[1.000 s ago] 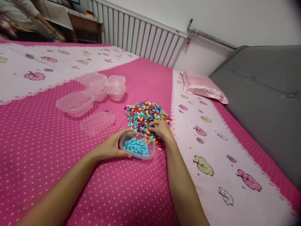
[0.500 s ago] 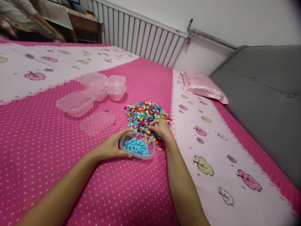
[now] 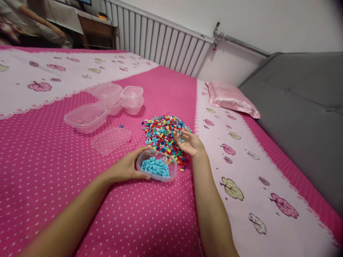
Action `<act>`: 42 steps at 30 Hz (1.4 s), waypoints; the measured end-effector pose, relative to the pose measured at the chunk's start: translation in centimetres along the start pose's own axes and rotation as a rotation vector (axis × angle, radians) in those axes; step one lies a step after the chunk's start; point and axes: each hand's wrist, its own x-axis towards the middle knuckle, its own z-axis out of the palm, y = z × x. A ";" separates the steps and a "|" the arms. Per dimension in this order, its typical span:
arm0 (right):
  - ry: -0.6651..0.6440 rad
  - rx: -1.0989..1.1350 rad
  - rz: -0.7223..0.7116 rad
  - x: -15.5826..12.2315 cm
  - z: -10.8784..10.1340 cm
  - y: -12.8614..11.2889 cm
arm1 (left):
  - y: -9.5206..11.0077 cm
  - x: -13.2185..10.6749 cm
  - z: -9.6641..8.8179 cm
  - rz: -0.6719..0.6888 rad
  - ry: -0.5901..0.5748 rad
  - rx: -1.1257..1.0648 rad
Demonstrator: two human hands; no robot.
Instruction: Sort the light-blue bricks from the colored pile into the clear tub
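My left hand (image 3: 130, 166) grips a clear plastic container (image 3: 173, 172) by its left side, thumb at the near rim. Inside it lies a heap of small light blue toy bricks (image 3: 155, 166). The container tilts toward me. My right hand (image 3: 191, 143) is palm up with fingers curled, above the right edge of a mixed pile of toy bricks (image 3: 163, 130). A few light blue bricks (image 3: 181, 136) rest on its fingers. The pile holds red, yellow, blue, green and white pieces.
A loose clear lid (image 3: 111, 140) lies left of the pile. Behind it stand several lidded clear containers (image 3: 87, 116), some stacked. A pink pillow (image 3: 232, 98) lies near the grey headboard (image 3: 300, 96). Another person (image 3: 40, 25) sits at the far left, beyond the bed.
My right hand has lifted from the pile, moved slightly right and turned palm up, showing light blue bricks in its fingers. My left hand and the container stay put. The other person's arm shifted.
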 end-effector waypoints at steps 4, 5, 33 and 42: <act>0.019 -0.029 -0.083 -0.1 -0.2 -0.1 | 0.0 -0.1 0.0 0.003 0.001 -0.007; 0.021 -0.079 -0.095 -0.1 -0.3 -0.1 | -0.1 -0.1 0.0 0.000 0.001 -0.015; 0.066 -1.223 -0.383 0.5 -1.5 1.5 | 0.2 -0.1 0.1 -0.014 0.007 -0.013; -0.100 -0.128 0.018 -0.4 0.0 0.0 | 0.1 -0.1 0.1 -0.005 0.006 -0.027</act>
